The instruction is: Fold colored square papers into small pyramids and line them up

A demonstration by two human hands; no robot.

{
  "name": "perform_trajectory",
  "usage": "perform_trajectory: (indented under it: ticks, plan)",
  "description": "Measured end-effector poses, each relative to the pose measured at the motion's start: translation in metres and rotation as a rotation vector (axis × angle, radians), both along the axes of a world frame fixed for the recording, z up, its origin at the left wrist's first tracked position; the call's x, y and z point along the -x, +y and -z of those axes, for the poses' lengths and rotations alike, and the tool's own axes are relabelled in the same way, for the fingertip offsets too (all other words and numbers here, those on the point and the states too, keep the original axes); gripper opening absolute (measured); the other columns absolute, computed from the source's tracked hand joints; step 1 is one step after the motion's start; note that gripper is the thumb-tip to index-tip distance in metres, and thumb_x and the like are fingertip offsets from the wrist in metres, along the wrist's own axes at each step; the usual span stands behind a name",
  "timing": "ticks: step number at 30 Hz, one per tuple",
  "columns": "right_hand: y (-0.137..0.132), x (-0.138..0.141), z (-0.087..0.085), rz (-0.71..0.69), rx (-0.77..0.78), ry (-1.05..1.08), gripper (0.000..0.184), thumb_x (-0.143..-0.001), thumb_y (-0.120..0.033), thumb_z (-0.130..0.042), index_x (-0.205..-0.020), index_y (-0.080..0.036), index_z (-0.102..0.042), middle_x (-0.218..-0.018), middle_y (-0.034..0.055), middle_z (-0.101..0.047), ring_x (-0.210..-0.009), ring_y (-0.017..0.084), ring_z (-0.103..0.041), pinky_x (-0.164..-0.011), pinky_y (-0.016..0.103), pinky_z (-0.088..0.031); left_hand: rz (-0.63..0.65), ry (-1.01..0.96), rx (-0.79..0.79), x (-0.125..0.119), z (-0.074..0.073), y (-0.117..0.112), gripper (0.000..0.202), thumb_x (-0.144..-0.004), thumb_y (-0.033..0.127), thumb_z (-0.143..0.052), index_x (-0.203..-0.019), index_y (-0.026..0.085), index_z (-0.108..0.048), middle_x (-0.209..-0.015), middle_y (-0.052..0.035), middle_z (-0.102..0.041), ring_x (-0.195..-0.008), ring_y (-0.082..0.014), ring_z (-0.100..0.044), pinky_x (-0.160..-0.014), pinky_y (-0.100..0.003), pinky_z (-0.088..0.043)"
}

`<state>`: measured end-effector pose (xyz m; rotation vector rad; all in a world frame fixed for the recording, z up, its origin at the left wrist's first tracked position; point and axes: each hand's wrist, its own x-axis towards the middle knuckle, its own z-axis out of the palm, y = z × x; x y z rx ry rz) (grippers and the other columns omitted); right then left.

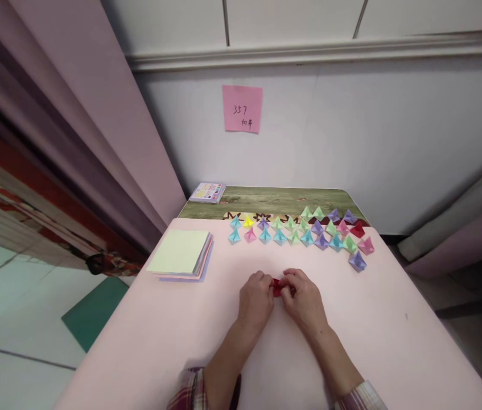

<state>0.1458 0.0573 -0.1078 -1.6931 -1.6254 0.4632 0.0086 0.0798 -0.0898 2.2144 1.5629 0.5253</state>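
Note:
Between my two hands, over the middle of the pink table, is a small piece of folded red paper (277,288). My left hand (256,296) grips its left side with the fingers curled. On the other side, the thumb and fingers of my right hand (303,293) pinch the paper. My fingers hide much of it, so its exact shape cannot be made out. Beyond my hands stand rows of small folded paper boats (280,237) in blue, green, purple, pink, yellow and red.
A stack of square coloured paper (178,253), pale green on top, lies at the left of the pink table (147,341). A printed packet (207,192) rests at the back left on a wood-patterned surface (275,197). A pink note (242,109) sticks to the wall.

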Motion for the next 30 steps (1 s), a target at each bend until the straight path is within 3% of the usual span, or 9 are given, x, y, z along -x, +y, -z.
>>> perform_trajectory:
  ticks: [6, 14, 25, 30]
  plan:
    - [-0.002, 0.008, -0.006, 0.008, 0.051, -0.172, 0.024, -0.078, -0.011, -0.047, -0.083, -0.022, -0.068, -0.093, 0.0012, -0.066, -0.068, 0.012, -0.061, -0.059, 0.022, -0.041, 0.01, -0.054, 0.036, 0.0, 0.001, 0.001, 0.021, -0.082, 0.008, -0.046, -0.078, 0.019, -0.062, -0.081, -0.0015, -0.059, -0.069, -0.0136, -0.055, -0.061, -0.024, -0.039]
    - [-0.006, 0.019, -0.018, 0.033, 0.219, -0.451, 0.016, -0.081, -0.018, -0.052, -0.074, -0.02, -0.066, -0.078, 0.0026, -0.063, -0.056, 0.012, -0.058, -0.047, 0.025, -0.025, 0.114, -0.088, 0.066, 0.003, 0.001, 0.004, 0.021, -0.079, 0.007, -0.047, -0.076, 0.02, -0.062, -0.081, -0.0013, -0.061, -0.072, -0.0141, -0.057, -0.064, -0.025, -0.041]
    - [-0.004, 0.019, -0.021, 0.039, 0.282, -0.429, 0.015, -0.081, -0.016, -0.054, -0.075, -0.021, -0.067, -0.08, 0.0024, -0.063, -0.059, 0.013, -0.06, -0.048, 0.025, -0.026, 0.072, -0.003, 0.053, 0.0, -0.005, 0.0, 0.021, -0.081, 0.008, -0.046, -0.08, 0.019, -0.064, -0.083, -0.0037, -0.062, -0.076, -0.017, -0.057, -0.065, -0.027, -0.041]
    - [-0.003, 0.016, -0.02, 0.003, 0.264, -0.377, 0.018, -0.081, -0.012, -0.054, -0.073, -0.022, -0.068, -0.076, 0.0016, -0.063, -0.06, 0.012, -0.06, -0.048, 0.024, -0.027, 0.084, -0.077, 0.061, 0.003, -0.002, 0.001, 0.024, -0.079, 0.006, -0.047, -0.084, 0.019, -0.066, -0.085, -0.0032, -0.063, -0.078, -0.0165, -0.058, -0.068, -0.027, -0.042]
